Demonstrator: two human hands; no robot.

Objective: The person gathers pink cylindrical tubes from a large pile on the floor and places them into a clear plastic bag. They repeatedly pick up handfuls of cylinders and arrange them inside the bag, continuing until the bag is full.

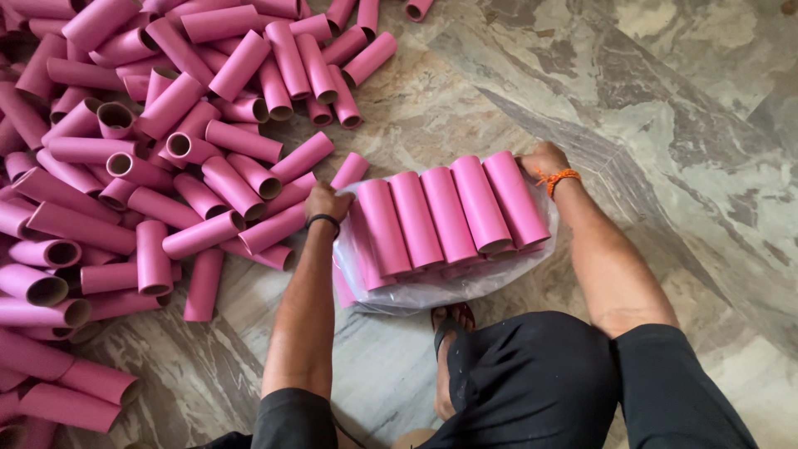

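- While the person squats on the marble floor (pixel 665 125), both hands sit at the far corners of a row of 5 pink tubes (pixel 445 212).
- The left hand (pixel 326 201) presses against the row's left end, fingers curled over the outermost tube; how tightly they close I cannot tell.
- The right hand (pixel 542 160), with an orange thread at the wrist, cups the far end of the rightmost tube, fingers bent around it.
- The tubes lie side by side on a clear plastic bag (pixel 432 291), with more tubes beneath them, just in front of a sandalled foot (pixel 449 333).
- A loose heap of pink tubes (pixel 150 150) spreads out left of the left hand.
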